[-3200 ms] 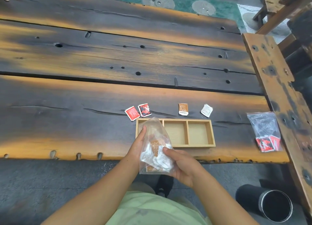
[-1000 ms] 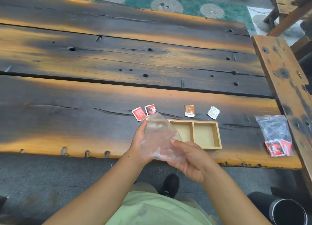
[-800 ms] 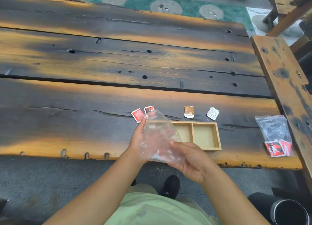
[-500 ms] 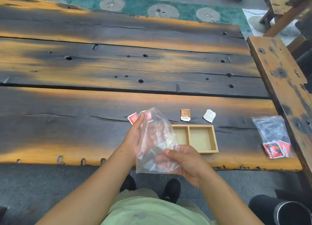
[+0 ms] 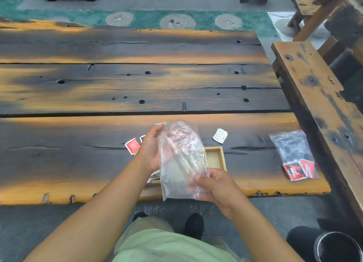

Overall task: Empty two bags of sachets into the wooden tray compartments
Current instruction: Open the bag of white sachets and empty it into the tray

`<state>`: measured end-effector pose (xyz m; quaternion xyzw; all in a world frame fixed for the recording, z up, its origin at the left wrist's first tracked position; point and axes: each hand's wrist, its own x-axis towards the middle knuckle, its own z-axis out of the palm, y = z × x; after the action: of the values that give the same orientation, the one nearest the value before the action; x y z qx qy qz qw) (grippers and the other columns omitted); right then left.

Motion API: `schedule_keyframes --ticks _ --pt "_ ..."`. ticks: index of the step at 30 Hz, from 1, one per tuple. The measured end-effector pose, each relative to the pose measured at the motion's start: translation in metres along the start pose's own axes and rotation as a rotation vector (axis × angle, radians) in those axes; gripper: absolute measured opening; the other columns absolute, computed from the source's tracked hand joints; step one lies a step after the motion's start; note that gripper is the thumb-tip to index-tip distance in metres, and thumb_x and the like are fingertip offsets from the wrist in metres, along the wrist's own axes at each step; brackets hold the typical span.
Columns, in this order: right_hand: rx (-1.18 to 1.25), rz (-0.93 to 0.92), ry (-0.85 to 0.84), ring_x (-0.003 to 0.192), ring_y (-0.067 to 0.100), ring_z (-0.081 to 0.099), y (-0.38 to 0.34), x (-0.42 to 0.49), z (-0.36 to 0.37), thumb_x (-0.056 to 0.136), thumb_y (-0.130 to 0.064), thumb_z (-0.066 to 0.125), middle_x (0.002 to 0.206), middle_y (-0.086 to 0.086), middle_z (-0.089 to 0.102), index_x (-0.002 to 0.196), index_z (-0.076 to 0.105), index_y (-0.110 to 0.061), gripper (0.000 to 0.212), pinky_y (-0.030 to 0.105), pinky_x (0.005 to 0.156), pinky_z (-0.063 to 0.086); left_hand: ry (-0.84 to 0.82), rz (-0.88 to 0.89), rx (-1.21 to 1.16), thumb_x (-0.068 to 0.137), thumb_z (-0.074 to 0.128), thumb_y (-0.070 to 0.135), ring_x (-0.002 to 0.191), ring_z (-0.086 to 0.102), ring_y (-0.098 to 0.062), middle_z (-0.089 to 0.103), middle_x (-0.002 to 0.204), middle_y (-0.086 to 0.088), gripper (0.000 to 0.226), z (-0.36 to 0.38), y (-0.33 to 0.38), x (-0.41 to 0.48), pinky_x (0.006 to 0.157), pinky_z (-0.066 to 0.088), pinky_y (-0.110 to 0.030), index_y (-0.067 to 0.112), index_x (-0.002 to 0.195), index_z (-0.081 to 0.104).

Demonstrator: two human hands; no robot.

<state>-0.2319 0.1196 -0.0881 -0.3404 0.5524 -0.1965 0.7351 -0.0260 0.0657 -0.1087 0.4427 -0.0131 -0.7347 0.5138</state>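
Both my hands hold a clear plastic bag (image 5: 181, 161) above the wooden tray (image 5: 222, 159). My left hand (image 5: 150, 147) grips its upper left edge and my right hand (image 5: 213, 185) pinches its lower right corner. The bag looks empty and hides most of the tray; only the right compartment shows, bare inside. White sachets (image 5: 154, 176) peek out at the tray's left end under my left wrist. A second clear bag (image 5: 294, 153) with red sachets at its bottom lies on the table at the right.
Red sachets (image 5: 133, 145) lie on the dark plank table (image 5: 78, 159) left of the tray, and a white sachet (image 5: 220, 135) lies behind it. A wooden bench (image 5: 318, 104) runs along the right. A black cylinder (image 5: 335, 248) stands on the floor at the lower right.
The sachets that filled the bag earlier are gone from it; it now looks empty. My hands have turned the bag upright over the tray, and the view has shifted down.
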Motion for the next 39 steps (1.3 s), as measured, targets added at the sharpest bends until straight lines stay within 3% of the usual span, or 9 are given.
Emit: schedule_keyframes --ticks 5,7,9,16,22,27,30,35,39 --pt "0.008 -0.013 0.046 0.070 0.020 0.071 0.003 -0.005 -0.030 0.096 -0.012 0.064 0.092 0.017 0.078 0.104 0.067 0.004 0.018 0.029 0.063 0.060 -0.065 -0.024 -0.029 0.078 0.055 0.032 0.076 0.065 -0.029 0.067 0.078 -0.013 0.029 0.025 -0.012 0.013 0.095 0.048 -0.046 0.007 0.077 0.071" --pt "0.013 -0.012 0.071 0.075 0.025 0.069 0.006 -0.005 -0.037 0.096 -0.013 0.064 0.091 0.015 0.078 0.104 0.068 0.006 0.020 0.029 0.064 0.060 -0.105 -0.054 -0.074 0.078 0.053 0.027 0.096 0.068 -0.039 0.070 0.089 -0.018 0.029 0.033 -0.015 0.022 0.104 0.044 -0.055 0.004 0.092 0.065" --pt "0.013 -0.015 0.105 0.077 0.025 0.068 0.009 -0.002 -0.043 0.096 -0.011 0.063 0.086 0.011 0.078 0.103 0.069 0.006 0.020 0.028 0.063 0.059 -0.137 -0.095 -0.083 0.081 0.050 0.025 0.117 0.060 -0.046 0.070 0.109 -0.026 0.037 0.039 -0.017 0.032 0.100 0.046 -0.060 0.001 0.108 0.060" --pt "-0.014 0.000 0.294 0.068 0.015 0.070 0.016 0.018 -0.063 0.096 -0.010 0.062 0.080 0.007 0.077 0.097 0.068 0.005 0.016 0.027 0.064 0.058 -0.140 -0.216 0.173 0.102 0.048 0.033 0.116 0.064 -0.040 0.063 0.130 -0.025 0.052 0.055 -0.023 0.086 0.083 0.059 -0.051 -0.006 0.136 0.051" --pt "-0.012 -0.050 0.459 0.064 0.020 0.062 0.024 0.037 -0.101 0.094 -0.009 0.065 0.071 0.010 0.068 0.077 0.064 -0.008 0.017 0.028 0.058 0.055 -0.127 -0.126 0.350 0.100 0.056 0.015 0.083 0.075 -0.032 0.074 0.100 -0.021 0.027 0.083 -0.034 0.115 0.073 0.062 -0.047 -0.007 0.114 0.063" --pt "-0.142 -0.051 0.565 0.058 0.013 0.057 0.035 0.042 -0.145 0.089 -0.005 0.070 0.066 0.002 0.059 0.067 0.060 -0.014 0.026 0.026 0.054 0.055 -0.143 -0.036 0.609 0.097 0.060 0.009 0.083 0.074 -0.027 0.074 0.095 -0.012 0.011 0.110 -0.059 0.135 0.065 0.062 -0.036 0.000 0.096 0.067" --pt "-0.320 -0.023 0.583 0.059 0.014 0.054 0.044 0.051 -0.179 0.086 -0.012 0.075 0.056 -0.009 0.056 0.063 0.062 -0.017 0.026 0.029 0.061 0.048 -0.089 0.060 0.876 0.092 0.067 0.011 0.077 0.065 -0.018 0.068 0.082 -0.005 0.006 0.122 -0.075 0.153 0.057 0.056 -0.028 0.009 0.087 0.070" --pt "-0.575 0.003 0.550 0.055 0.011 0.041 0.048 0.064 -0.235 0.086 -0.024 0.074 0.056 -0.007 0.042 0.061 0.046 -0.018 0.038 0.029 0.055 0.032 -0.035 0.149 1.181 0.090 0.071 0.013 0.066 0.059 -0.014 0.067 0.074 -0.005 0.010 0.136 -0.110 0.187 0.065 0.050 -0.028 0.006 0.084 0.072" --pt "-0.659 0.037 0.510 0.061 0.013 0.048 0.050 0.080 -0.265 0.086 -0.027 0.073 0.064 -0.005 0.049 0.069 0.049 -0.014 0.031 0.031 0.059 0.037 0.054 0.210 1.387 0.087 0.073 0.015 0.071 0.065 -0.024 0.073 0.081 -0.013 0.010 0.141 -0.132 0.213 0.076 0.056 -0.037 0.006 0.084 0.072"
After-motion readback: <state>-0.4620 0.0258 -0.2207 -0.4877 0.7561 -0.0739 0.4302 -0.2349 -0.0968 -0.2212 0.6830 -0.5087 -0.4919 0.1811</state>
